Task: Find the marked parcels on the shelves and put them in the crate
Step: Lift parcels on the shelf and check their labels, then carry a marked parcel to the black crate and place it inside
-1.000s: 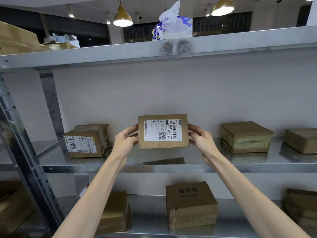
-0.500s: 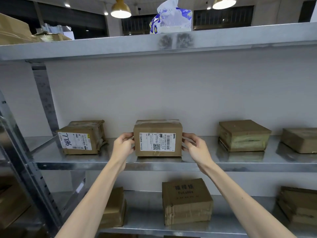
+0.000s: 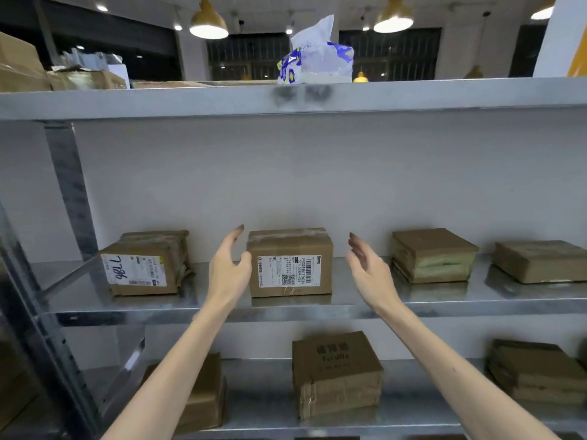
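Note:
A brown cardboard parcel (image 3: 289,263) with a white shipping label stands on the middle metal shelf (image 3: 317,308). My left hand (image 3: 229,268) is open just left of it, thumb near its left edge. My right hand (image 3: 365,266) is open a little to its right, apart from it. To the left sits a parcel with "98LL" handwritten on its label (image 3: 144,265). Two plain flat parcels (image 3: 433,255) (image 3: 540,262) lie further right. No crate is in view.
The lower shelf holds a printed box (image 3: 336,373), a box at the left (image 3: 206,392) and a stack at the right (image 3: 536,373). A white and blue plastic bag (image 3: 317,57) sits on the top shelf. A steel upright (image 3: 70,185) stands at the left.
The labelled parcel was held up in both hands, then set down on the middle shelf. Both hands have now let go and opened beside it.

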